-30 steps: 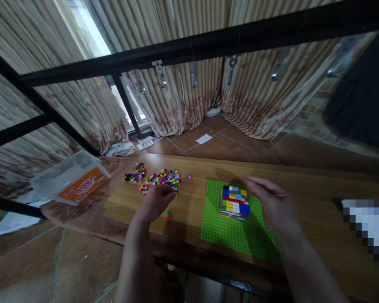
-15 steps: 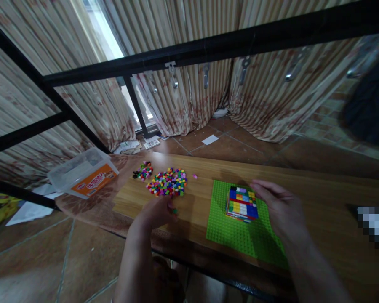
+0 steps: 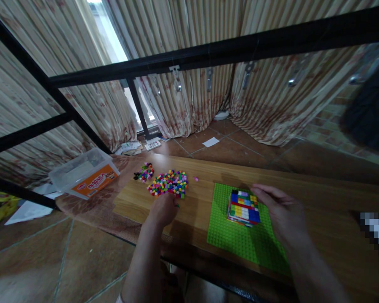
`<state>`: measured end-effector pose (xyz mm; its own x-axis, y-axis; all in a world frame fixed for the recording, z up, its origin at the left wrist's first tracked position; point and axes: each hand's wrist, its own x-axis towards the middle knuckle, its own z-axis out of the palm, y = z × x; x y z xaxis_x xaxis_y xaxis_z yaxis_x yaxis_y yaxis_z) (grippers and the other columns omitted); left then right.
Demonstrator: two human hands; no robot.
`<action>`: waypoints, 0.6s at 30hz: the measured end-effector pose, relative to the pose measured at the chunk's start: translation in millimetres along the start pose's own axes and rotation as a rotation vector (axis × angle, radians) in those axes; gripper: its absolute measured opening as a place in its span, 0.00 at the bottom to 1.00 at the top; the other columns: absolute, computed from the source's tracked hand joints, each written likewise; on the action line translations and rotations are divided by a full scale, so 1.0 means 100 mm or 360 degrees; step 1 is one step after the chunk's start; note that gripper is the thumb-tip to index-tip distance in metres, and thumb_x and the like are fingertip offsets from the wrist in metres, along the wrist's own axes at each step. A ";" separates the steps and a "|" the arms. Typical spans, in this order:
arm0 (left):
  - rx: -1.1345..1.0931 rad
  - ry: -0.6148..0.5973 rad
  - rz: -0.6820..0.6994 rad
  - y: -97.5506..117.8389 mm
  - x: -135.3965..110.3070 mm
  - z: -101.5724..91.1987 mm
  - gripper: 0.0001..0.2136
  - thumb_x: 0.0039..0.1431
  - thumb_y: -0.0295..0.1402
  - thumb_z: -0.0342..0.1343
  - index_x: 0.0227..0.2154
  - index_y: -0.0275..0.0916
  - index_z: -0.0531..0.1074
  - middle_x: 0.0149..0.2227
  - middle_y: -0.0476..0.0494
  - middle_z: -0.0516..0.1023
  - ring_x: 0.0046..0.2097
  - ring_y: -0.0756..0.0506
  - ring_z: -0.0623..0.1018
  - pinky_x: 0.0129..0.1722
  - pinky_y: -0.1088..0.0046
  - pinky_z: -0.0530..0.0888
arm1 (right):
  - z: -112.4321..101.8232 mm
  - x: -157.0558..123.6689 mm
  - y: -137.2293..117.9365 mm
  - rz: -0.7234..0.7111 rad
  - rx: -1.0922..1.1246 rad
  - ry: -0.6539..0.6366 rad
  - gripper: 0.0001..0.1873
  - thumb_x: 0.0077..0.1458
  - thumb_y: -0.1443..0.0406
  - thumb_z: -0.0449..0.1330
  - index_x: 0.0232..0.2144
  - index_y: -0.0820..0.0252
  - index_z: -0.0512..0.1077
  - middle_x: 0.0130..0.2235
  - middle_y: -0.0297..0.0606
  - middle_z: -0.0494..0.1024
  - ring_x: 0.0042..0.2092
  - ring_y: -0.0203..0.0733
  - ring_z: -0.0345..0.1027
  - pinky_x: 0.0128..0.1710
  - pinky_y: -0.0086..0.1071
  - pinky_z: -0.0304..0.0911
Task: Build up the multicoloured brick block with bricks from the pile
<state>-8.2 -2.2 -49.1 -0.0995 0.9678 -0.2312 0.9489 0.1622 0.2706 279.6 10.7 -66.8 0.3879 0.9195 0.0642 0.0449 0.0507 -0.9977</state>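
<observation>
My left hand point(image 3: 165, 209) is at the near edge of a pile of small coloured toy bricks point(image 3: 169, 183), fingers curled in. A small green brick point(image 3: 177, 205) shows at its fingertips and appears to be held there. To the right, a block built of many-coloured bricks point(image 3: 244, 207) stands on a green studded baseplate point(image 3: 219, 227). My right hand point(image 3: 282, 210) is beside the block's far right corner, thumb and forefinger pinched together. Whatever those fingers may hold is too small to make out; whether they touch the block I cannot tell.
A smaller brick heap point(image 3: 144, 172) lies left of the main pile, and a lone pink brick point(image 3: 196, 179) to its right. A clear plastic box point(image 3: 85, 172) with an orange label stands left of the wooden board point(image 3: 196, 219). A black metal rail point(image 3: 189, 59) crosses behind.
My left hand has moved slightly away from me, closer against the brick pile, and the green brick has shifted with it. My right hand stays beside the built block. The view has shifted slightly.
</observation>
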 end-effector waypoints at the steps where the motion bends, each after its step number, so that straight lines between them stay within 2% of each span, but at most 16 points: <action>1: 0.0006 0.0029 -0.0016 0.01 0.02 0.00 0.05 0.50 0.24 0.55 0.26 0.38 0.75 0.29 0.43 0.79 0.35 0.44 0.77 0.33 0.73 0.66 | 0.00 0.00 0.00 -0.0018 0.0003 0.0001 0.10 0.42 0.58 0.70 0.30 0.53 0.81 0.34 0.37 0.84 0.39 0.47 0.77 0.43 0.43 0.70; 5: 0.0023 0.0152 -0.0103 0.05 0.08 0.01 0.07 0.54 0.26 0.53 0.32 0.38 0.76 0.34 0.39 0.81 0.39 0.42 0.78 0.36 0.72 0.67 | -0.01 -0.01 0.00 -0.0049 0.0008 -0.0017 0.10 0.43 0.58 0.69 0.31 0.53 0.81 0.35 0.38 0.84 0.39 0.48 0.77 0.42 0.42 0.71; 9: 0.0022 0.0258 -0.0172 0.06 0.12 0.01 0.09 0.56 0.28 0.52 0.37 0.38 0.76 0.39 0.37 0.81 0.42 0.40 0.78 0.37 0.70 0.67 | -0.01 0.00 -0.01 0.0030 -0.0010 -0.0010 0.10 0.42 0.58 0.70 0.31 0.52 0.82 0.36 0.37 0.84 0.40 0.47 0.77 0.44 0.42 0.70; 13: 0.0005 0.0312 -0.0140 0.07 0.13 0.03 0.09 0.55 0.26 0.52 0.36 0.39 0.76 0.37 0.39 0.81 0.41 0.42 0.78 0.37 0.71 0.66 | -0.02 0.00 -0.02 0.0062 -0.0019 -0.0012 0.10 0.41 0.58 0.70 0.30 0.51 0.82 0.35 0.36 0.84 0.41 0.46 0.77 0.46 0.40 0.68; 18: -0.0014 0.0296 -0.0070 0.11 0.14 0.07 0.09 0.53 0.24 0.52 0.32 0.39 0.76 0.34 0.41 0.80 0.38 0.43 0.77 0.34 0.73 0.64 | -0.01 -0.01 -0.06 0.0092 -0.0024 -0.0008 0.11 0.39 0.57 0.70 0.29 0.51 0.82 0.35 0.37 0.84 0.41 0.47 0.77 0.47 0.43 0.68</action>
<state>2.8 11.8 -55.9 -0.1951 0.9786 -0.0661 0.9398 0.2058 0.2727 280.1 9.2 -61.0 0.3857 0.9226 0.0064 0.0367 -0.0084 -0.9993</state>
